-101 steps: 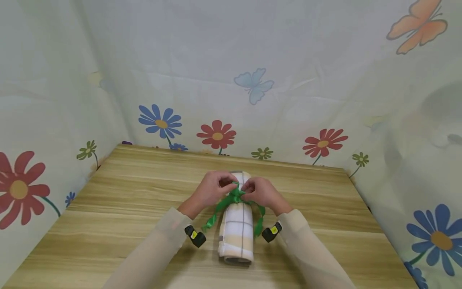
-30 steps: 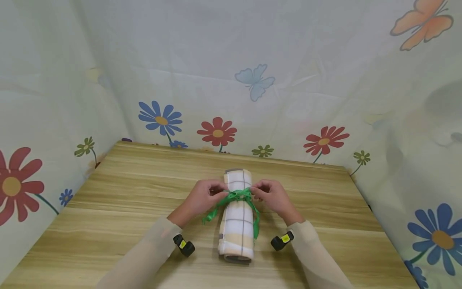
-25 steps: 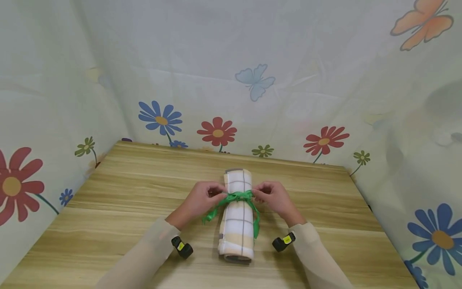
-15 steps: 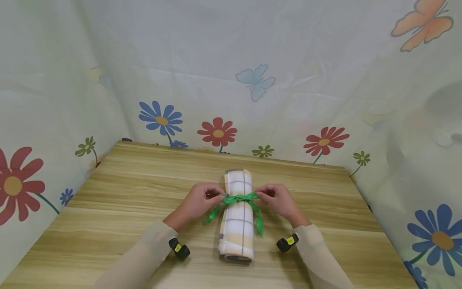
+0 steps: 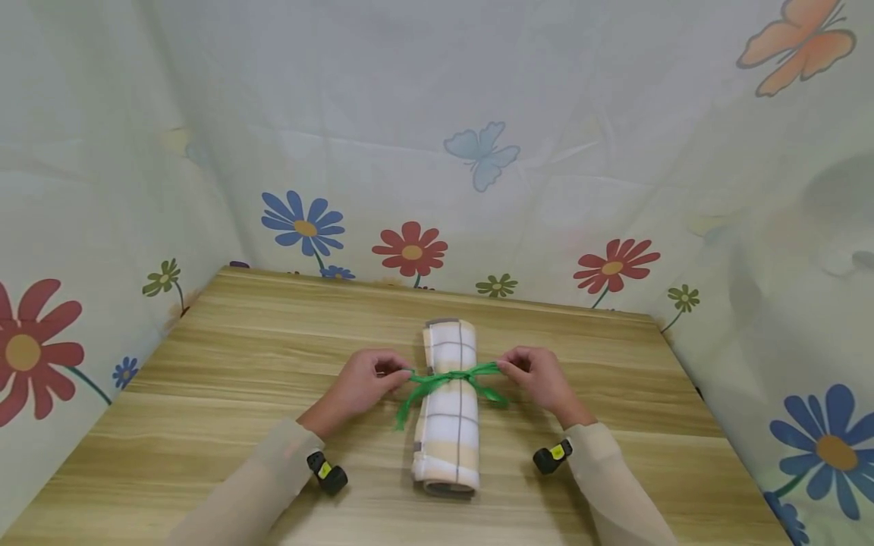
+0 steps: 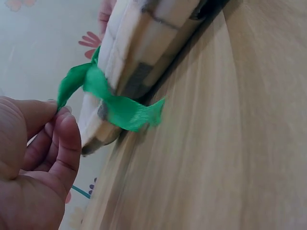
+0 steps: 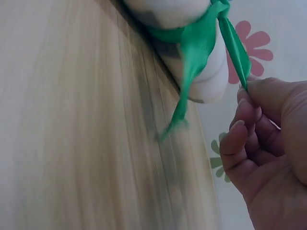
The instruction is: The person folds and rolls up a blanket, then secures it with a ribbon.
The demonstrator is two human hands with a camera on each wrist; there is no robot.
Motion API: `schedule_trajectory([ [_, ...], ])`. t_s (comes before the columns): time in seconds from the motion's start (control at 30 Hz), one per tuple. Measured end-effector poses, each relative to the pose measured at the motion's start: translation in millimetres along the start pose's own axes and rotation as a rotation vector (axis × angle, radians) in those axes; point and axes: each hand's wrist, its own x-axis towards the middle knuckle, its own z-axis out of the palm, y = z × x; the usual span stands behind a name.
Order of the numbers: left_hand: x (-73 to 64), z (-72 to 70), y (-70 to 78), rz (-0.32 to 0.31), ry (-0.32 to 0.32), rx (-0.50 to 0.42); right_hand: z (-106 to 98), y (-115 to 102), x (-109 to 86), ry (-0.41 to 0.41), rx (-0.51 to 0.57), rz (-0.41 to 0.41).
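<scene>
A rolled checked towel (image 5: 447,432), white and cream with grey lines, lies lengthwise on the wooden table. Around its middle runs a green ribbon (image 5: 454,375), knotted on top. My left hand (image 5: 365,383) pinches one part of the ribbon to the left of the roll. On the other side my right hand (image 5: 542,381) pinches another part between thumb and forefinger. Both pinched parts are stretched outward from the knot. In the left wrist view a loose ribbon tail (image 6: 132,112) hangs beside the towel; another tail (image 7: 196,52) dangles in the right wrist view.
The wooden table (image 5: 273,326) extends around the roll on every side. Behind it and at both sides hangs a pale cloth (image 5: 382,83) printed with flowers and butterflies. A small black camera sits on each wrist.
Both hands have moved apart from the knot, left hand leftward and right hand rightward. The ribbon parts between them have lengthened and the bunched green knot has become smaller. The towel stays in place.
</scene>
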Motion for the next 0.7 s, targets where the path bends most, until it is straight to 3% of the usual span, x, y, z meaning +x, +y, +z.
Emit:
schedule_trajectory([
  [0.4, -2.8, -4.1, -8.7, -0.108, 0.041, -0.100, -4.5, 13.0, -3.6, 0.018, -0.052, 0.034],
  [0.7, -1.3, -5.5, -15.8, -0.149, 0.057, -0.198, -8.5, 18.5, -7.4, 0.023, -0.059, 0.055],
])
